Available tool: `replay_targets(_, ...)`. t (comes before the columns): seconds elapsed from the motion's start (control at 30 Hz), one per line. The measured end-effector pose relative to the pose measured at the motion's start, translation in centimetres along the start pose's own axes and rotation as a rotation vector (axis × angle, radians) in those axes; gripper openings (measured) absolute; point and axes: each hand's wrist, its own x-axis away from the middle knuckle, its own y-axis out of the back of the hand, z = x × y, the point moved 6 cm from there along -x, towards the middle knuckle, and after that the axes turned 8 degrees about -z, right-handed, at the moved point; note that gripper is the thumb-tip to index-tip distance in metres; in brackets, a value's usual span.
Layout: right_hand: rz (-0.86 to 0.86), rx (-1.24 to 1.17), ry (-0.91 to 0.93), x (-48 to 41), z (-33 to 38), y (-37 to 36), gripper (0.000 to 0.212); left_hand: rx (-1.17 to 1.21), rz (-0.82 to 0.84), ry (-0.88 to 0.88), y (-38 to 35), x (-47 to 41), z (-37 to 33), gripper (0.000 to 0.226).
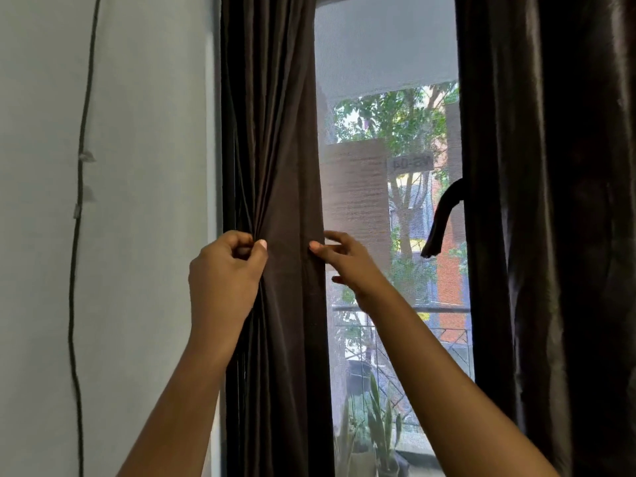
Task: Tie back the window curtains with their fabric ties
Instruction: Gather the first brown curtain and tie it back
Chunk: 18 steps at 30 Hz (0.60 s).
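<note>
Brown curtain folds in L hand fingers' pinch; R hand fingertips behind edge, grip unclear.

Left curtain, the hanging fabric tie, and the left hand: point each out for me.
left curtain [275,132], head view, on the gathered folds above the hands.
fabric tie [441,220], head view, mid-length of the dangling strip.
left hand [223,273], head view, back of the hand.

Your open lane is the gap between left curtain and right curtain — window mesh closes it behind. A fabric tie hangs into that gap from the right curtain's edge. Left side: bare wall, cable well apart.
</note>
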Motion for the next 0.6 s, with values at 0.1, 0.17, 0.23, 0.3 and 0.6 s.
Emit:
replay_targets(0.1,-0.099,-0.001,0.131,0.3,0.6,0.0,0.007,-0.088,-0.035,-0.067,0.5,-0.1,0.1,0.025)
replay_targets(0.17,-0.269,0.036,0.207,1.1,0.7,1.2,0.011,-0.116,-0.059,-0.097,0.9,-0.2,0.3,0.028)
replay_targets(0.23,-0.387,0.131,0.274,2.4,1.3,2.2,0.010,-0.115,-0.069,-0.115,1.1,-0.1,0.2,0.027)
replay_targets(0.3,-0.473,0.213,0.338,4.1,2.2,2.8,0.008,-0.098,-0.072,-0.119,1.0,0.2,-0.1,0.026)
replay_targets(0.6,-0.631,0.417,0.613,9.0,6.2,4.2,0.007,0.063,-0.035,-0.101,-0.2,3.1,-3.0,0.025)
